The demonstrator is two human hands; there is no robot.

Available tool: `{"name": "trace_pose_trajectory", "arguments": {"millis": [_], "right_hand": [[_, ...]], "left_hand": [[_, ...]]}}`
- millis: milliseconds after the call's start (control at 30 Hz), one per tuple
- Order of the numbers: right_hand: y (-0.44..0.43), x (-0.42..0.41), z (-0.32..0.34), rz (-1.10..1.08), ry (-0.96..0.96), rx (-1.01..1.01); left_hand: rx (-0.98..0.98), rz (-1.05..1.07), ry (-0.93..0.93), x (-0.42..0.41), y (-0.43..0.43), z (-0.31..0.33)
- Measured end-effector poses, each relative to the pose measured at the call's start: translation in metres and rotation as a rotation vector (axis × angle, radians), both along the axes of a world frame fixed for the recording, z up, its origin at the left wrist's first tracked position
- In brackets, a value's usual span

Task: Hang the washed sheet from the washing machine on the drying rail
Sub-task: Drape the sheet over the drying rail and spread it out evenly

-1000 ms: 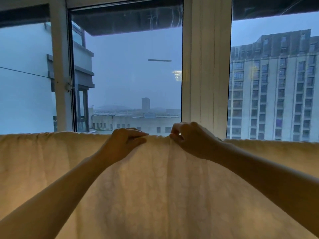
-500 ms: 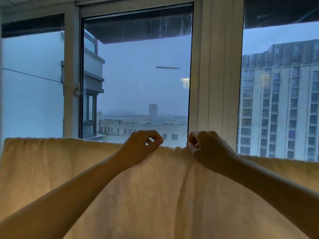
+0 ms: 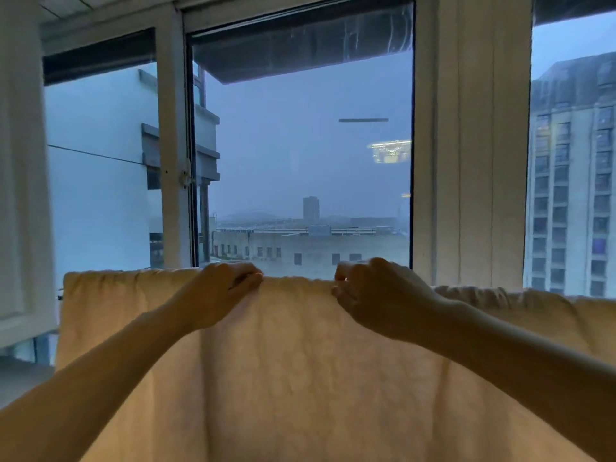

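Both hands pinch the top fold of the cream sheet [image 3: 300, 361]: left hand [image 3: 220, 291], right hand [image 3: 376, 295]. It hangs before the window [image 3: 300, 145].

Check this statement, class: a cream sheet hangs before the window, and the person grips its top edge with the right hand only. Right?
Not quite. The head view shows both hands gripping the top edge of the cream sheet: the left hand and the right hand, side by side. It does hang before the window.
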State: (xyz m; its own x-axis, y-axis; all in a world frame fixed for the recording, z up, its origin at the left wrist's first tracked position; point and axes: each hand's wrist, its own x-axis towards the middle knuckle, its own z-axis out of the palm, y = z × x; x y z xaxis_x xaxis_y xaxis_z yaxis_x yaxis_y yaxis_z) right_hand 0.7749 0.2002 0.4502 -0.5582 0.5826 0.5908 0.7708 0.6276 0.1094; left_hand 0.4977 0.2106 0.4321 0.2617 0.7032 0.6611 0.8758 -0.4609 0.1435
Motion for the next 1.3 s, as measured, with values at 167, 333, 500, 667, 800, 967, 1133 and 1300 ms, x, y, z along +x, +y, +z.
{"name": "trace_pose_trajectory", "arguments": {"millis": [167,333,500,667,800,967,1133,1300], "right_hand": [[0.004,-0.052,-0.001,-0.044,0.007,0.006],[0.012,-0.101,-0.004,-0.006,0.027,0.071],[0.024,-0.15,-0.013,0.002,0.075,0.099],[0.026,-0.176,-0.016,-0.045,0.102,0.125],[0.018,-0.179,-0.016,-0.104,0.124,0.169],[0.014,-0.183,-0.011,-0.166,0.172,0.145],[0.014,-0.167,0.002,-0.247,0.258,0.136],[0.01,-0.135,0.006,-0.305,0.189,0.128]], "left_hand": [[-0.009,0.02,0.001,-0.065,0.007,-0.002],[-0.005,-0.014,-0.035,-0.117,0.016,0.002],[-0.03,-0.044,-0.096,-0.158,0.028,-0.005],[0.04,-0.095,-0.149,-0.171,0.034,-0.008],[0.132,-0.08,-0.167,-0.168,0.038,-0.01],[0.239,-0.015,-0.212,-0.151,0.038,-0.012],[0.26,-0.042,-0.261,-0.13,0.031,0.005],[0.221,-0.16,-0.261,-0.101,0.027,0.01]]}}
